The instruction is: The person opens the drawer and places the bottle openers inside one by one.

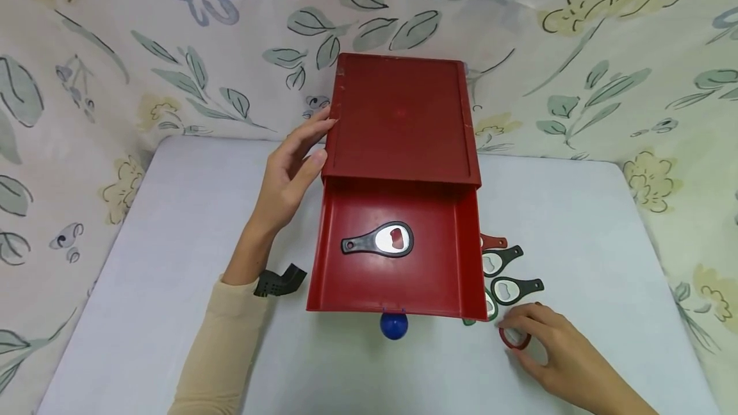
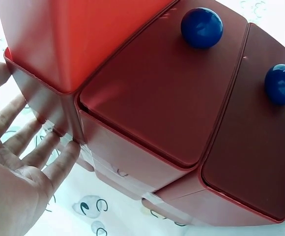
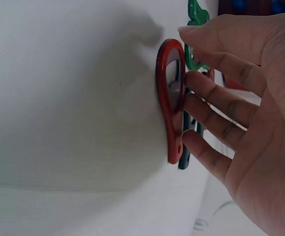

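Note:
A red drawer unit (image 1: 400,117) stands with its top drawer (image 1: 346,287) pulled out. Inside that drawer lies a black-rimmed bottle opener (image 1: 360,244). My left hand (image 1: 288,178) rests against the unit's left side, its fingers extended along the wall in the left wrist view. On the table to the right, a red bottle opener (image 3: 172,152) lies beneath my right hand (image 1: 548,344). The fingertips of that hand are right at the opener's edge, while the thumb stands away from it in the right wrist view.
Several more bottle openers, including a black one (image 1: 527,286) and a green one (image 3: 197,14), lie beside the drawer's right wall, partly hidden by it. Blue ball knobs (image 2: 201,28) stick out from the drawer fronts. A floral cloth (image 1: 230,50) hangs behind the white table (image 1: 576,223).

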Action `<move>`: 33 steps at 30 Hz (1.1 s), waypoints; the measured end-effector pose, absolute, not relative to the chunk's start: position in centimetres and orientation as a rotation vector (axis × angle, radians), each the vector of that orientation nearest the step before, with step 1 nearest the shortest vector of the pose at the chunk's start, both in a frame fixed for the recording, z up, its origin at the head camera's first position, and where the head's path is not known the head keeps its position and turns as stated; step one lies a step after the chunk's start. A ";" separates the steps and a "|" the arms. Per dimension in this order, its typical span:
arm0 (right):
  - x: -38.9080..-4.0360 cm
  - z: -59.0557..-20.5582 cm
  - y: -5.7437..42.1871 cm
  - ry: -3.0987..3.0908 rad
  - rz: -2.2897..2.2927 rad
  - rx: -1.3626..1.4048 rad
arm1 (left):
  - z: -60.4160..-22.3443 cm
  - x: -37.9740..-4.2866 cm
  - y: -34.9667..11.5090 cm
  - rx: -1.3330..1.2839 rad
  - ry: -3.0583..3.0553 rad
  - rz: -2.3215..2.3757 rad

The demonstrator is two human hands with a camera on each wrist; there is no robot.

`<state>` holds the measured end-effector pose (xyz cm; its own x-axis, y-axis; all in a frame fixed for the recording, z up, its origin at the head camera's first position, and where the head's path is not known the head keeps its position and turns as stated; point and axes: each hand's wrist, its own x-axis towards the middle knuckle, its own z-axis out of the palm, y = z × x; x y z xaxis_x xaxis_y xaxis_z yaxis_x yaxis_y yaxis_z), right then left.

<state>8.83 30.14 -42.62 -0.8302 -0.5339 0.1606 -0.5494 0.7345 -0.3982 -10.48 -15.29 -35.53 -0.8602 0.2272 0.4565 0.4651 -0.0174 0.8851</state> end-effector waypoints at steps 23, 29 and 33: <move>9.5 -42.9 30.1 -3.036 0.464 0.739 | -35.4 -10.5 -15.2 -0.754 -2.070 -1.968; 9.8 -42.8 30.1 -3.045 0.408 0.699 | -35.6 -10.6 -15.3 -0.756 -2.068 -1.965; 10.1 -42.5 30.1 -3.121 0.360 0.651 | -35.6 -10.6 -15.3 -0.751 -2.073 -1.962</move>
